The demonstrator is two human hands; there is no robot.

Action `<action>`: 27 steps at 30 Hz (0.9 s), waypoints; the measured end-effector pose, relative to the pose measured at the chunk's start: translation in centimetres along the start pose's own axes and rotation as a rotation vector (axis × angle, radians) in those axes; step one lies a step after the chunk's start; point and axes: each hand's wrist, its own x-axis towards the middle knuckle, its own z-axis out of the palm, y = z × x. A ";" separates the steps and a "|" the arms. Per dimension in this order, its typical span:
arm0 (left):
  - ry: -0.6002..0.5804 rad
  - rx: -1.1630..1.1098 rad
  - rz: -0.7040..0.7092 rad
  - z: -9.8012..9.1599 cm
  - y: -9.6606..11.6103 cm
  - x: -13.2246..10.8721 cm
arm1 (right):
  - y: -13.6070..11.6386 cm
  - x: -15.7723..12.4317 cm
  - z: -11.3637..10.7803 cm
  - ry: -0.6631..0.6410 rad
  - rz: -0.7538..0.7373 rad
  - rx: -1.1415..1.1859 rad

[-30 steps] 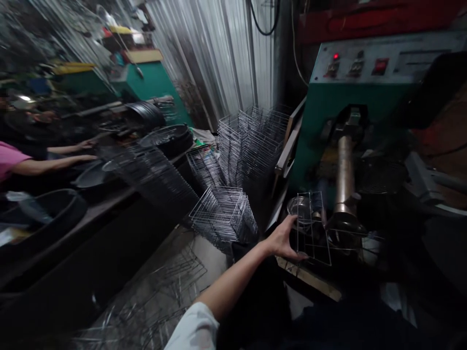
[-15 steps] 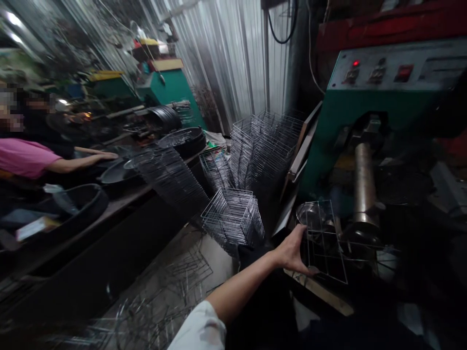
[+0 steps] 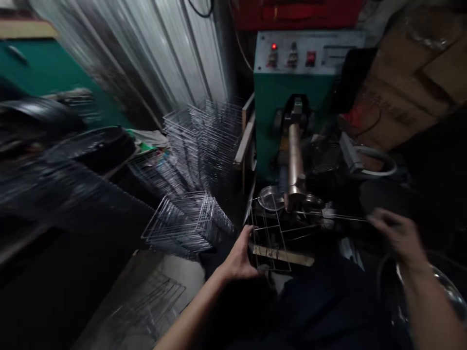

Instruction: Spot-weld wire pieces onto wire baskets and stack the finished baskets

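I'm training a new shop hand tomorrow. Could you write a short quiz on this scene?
1. True or false: the left hand is holding the wire rack.
2. What colour is the lit lamp on the control panel? A green, B red, C blue.
3. Fill in the blank: the wall behind the stacked wire racks is corrugated ___.

Key: 1 true; 2 B; 3 metal.

ok so from my end: the left grip (image 3: 239,260) sits around 6 o'clock, fingers curled with the thumb up top, and the left forearm (image 3: 193,306) runs in from 7 o'clock. The right grip (image 3: 397,233) is out near 4 o'clock, pretty blurred, fingers loosely spread, with the right forearm (image 3: 430,301) rising from the 5 o'clock corner.
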 end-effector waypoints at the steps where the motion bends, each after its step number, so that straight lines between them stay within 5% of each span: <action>1: -0.007 -0.006 -0.002 0.1 0.2 0.1 | 0.2 -0.2 0.5 -0.032 0.005 0.064; 5: -0.038 -0.067 0.002 0.6 1.3 0.4 | 1.5 0.3 5.5 -0.209 0.018 0.271; 8: -0.006 -0.090 0.021 0.9 1.7 0.3 | 3.0 0.7 7.6 -0.225 0.042 0.299; 15: -0.005 -0.169 0.059 1.3 1.9 0.9 | 5.9 1.1 7.0 -0.162 0.151 0.428; 27: 0.014 -0.211 0.131 2.3 1.3 2.2 | 7.1 2.2 7.3 -0.112 0.161 0.445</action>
